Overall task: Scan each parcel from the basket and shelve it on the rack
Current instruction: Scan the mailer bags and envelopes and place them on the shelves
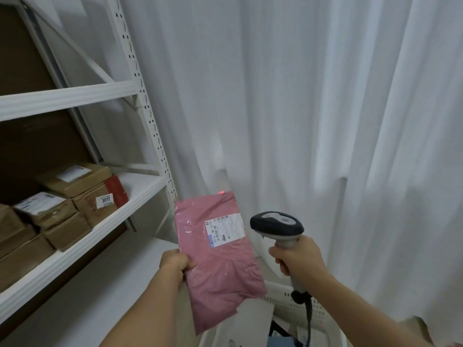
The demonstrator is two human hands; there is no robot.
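Observation:
My left hand (175, 265) grips the left edge of a flat pink mailer parcel (220, 266), held up with its white label (226, 230) facing me. To its right my right hand (297, 261) holds the grey handle of a barcode scanner (276, 225), its dark head pointing away from me beside the label. A red scanner light glows at the parcel's top edge (221, 192). Below both hands stands the white basket (293, 304) with more parcels inside. The white rack (105, 226) is to the left.
The rack's lower shelf carries several brown cardboard boxes (62, 209), one tagged 3011 (105, 200). Bare shelf surface shows at its right end (142, 186). A rack upright (147, 116) stands close to the parcel. White curtains (313, 108) hang behind. The scanner cable (309, 319) drops into the basket.

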